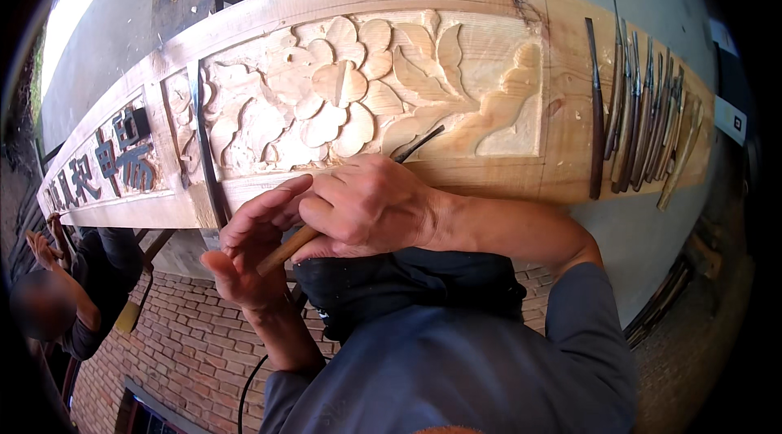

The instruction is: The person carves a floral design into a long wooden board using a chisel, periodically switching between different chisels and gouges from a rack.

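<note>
My right hand (366,204) is wrapped round a carving chisel (419,144) at the near edge of the carved panel. Its dark metal blade sticks out past the knuckles toward the upper right, over the wood. The wooden handle runs down to the left, toward the palm of my left hand (254,242). That hand is open, fingers stretched, close beside the handle's end; whether it touches the handle I cannot tell. Beyond both hands, the pale wooden panel (521,140) bears raised flowers, leaves and a branch, with a pencil line or shadow on one petal.
Several chisels (623,132) lie side by side on the board's right end. A dark metal strip (205,140) crosses the board at left, near dark carved characters (106,161). Another person (73,304) works at the far left. Brick paving (187,336) lies below.
</note>
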Motion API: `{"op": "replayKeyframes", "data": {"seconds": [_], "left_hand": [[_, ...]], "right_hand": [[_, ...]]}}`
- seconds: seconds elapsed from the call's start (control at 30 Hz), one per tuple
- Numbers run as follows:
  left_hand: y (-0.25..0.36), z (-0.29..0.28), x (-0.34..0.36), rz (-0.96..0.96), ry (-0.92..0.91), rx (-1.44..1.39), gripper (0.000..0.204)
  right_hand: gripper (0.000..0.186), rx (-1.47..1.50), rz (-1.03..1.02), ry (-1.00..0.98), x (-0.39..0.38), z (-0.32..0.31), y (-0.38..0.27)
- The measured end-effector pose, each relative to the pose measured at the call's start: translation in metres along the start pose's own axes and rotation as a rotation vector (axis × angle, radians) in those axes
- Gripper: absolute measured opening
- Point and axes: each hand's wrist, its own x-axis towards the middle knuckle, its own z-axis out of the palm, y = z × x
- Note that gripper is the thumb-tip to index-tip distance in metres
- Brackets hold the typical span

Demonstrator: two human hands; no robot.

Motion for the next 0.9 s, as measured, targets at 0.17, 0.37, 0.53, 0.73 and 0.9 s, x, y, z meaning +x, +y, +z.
{"op": "replayKeyframes", "data": {"seconds": [0.17,0.37,0.53,0.73,0.9], "left_hand": [[0.001,0.003,0.005,-0.014,0.031,0.054,0.126],[-0.004,0.015,0.011,-0.030,0.068,0.182,0.122],[-0.011,0.023,0.001,-0.009,0.076,0.253,0.111],[-0.017,0.034,-0.009,0.016,0.058,0.318,0.102],[-0.020,0.034,-0.004,0.017,0.058,0.366,0.099]], "right_hand": [[0.052,0.006,0.060,0.052,0.001,0.010,0.000],[0.051,0.007,0.056,0.010,-0.004,0.000,0.006],[0.053,-0.018,-0.008,-0.011,-0.009,-0.002,0.006],[0.053,-0.007,-0.090,-0.078,-0.021,-0.004,0.008],[0.054,-0.009,-0.084,-0.064,-0.021,-0.010,0.013]]}}
